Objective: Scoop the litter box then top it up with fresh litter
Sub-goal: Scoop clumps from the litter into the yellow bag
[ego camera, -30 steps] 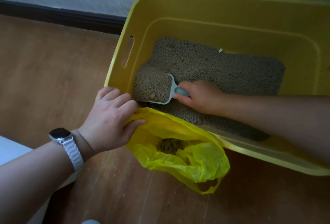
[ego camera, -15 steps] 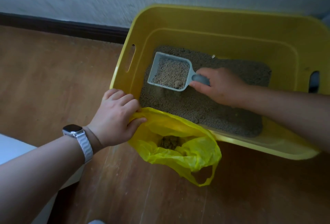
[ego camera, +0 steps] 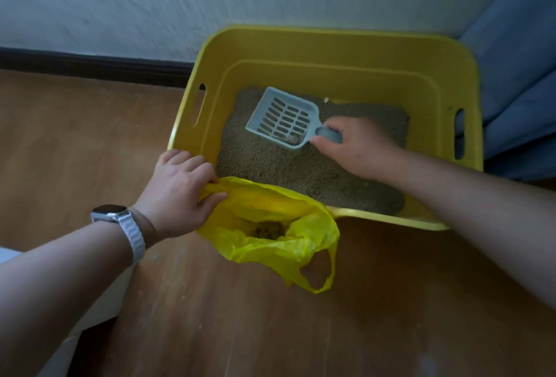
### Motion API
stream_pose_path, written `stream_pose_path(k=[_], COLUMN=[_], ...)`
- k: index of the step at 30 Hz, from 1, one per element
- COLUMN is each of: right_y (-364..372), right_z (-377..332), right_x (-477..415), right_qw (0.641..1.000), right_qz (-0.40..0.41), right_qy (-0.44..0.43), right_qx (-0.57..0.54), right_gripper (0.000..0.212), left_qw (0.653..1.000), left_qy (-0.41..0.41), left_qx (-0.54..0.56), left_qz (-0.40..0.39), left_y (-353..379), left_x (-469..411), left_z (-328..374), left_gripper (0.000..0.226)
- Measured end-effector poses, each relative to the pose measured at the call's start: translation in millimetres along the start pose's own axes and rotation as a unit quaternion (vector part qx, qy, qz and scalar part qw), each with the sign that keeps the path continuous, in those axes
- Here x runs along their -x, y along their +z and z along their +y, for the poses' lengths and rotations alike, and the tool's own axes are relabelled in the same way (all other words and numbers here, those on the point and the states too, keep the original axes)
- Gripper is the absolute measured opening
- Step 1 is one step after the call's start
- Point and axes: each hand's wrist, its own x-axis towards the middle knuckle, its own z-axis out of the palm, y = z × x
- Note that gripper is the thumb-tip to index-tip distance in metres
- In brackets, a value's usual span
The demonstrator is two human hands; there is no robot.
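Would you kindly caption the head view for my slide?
Right hand holds a slotted scoop over the litter box; left hand grips the yellow bag.

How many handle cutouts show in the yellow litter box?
2: left-wall cutout and right-wall cutout of the litter box. The yellow bag covers part of the near wall, so another may be hidden.

Yellow litter box [ego camera: 346, 45] holding tan litter [ego camera: 270, 166], slotted grey scoop [ego camera: 282, 118] above (few clumps inside)
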Motion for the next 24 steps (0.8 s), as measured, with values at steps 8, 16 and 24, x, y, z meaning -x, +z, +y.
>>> stream_pose_path(k=[8,16,24], right_y=[-4,-13,-5], right_z=[-3,-16,-30], right_x=[24,54,73], right_qw=[0.997,0.992,0.921], right_qz=[0.001,0.039,0.175], right_qy=[0.01,-0.055,-0.272], right_qx=[0.072,0.107,0.218], right_gripper=[0.033,0.026,0.034], left_qw=[1.0,0.999,0.999], left_qy=[-0.013,-0.023,-0.025], left_qx=[-0.003,0.001,-0.004], left_qz=[-0.017,-0.027,-0.038], left_y=[-3,-2,-4], left_x=[0,2,2], left_z=[3,3,4], left_gripper=[0.038,0.041,0.045])
